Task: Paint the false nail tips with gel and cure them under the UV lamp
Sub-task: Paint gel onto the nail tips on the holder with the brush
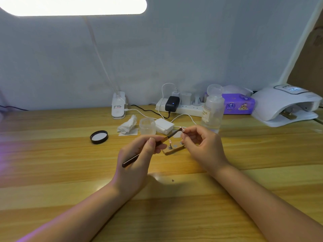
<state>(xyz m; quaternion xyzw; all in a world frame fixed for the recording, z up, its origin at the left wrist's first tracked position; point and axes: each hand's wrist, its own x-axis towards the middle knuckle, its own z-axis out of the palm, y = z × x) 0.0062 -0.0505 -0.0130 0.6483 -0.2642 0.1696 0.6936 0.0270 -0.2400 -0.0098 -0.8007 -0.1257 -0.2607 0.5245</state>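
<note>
so my left hand [138, 154] grips the brush [150, 147], its bristles on the nail tip [182, 130] my right hand [201, 145] pinches above the wooden stand [173, 150] — behind, a bottle [212, 110] reads "nail".

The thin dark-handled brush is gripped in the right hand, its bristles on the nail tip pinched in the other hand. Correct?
Wrong hand. The head view shows the left hand gripping the thin dark-handled brush; the right hand pinches the small false nail tip at the bristles.
</note>
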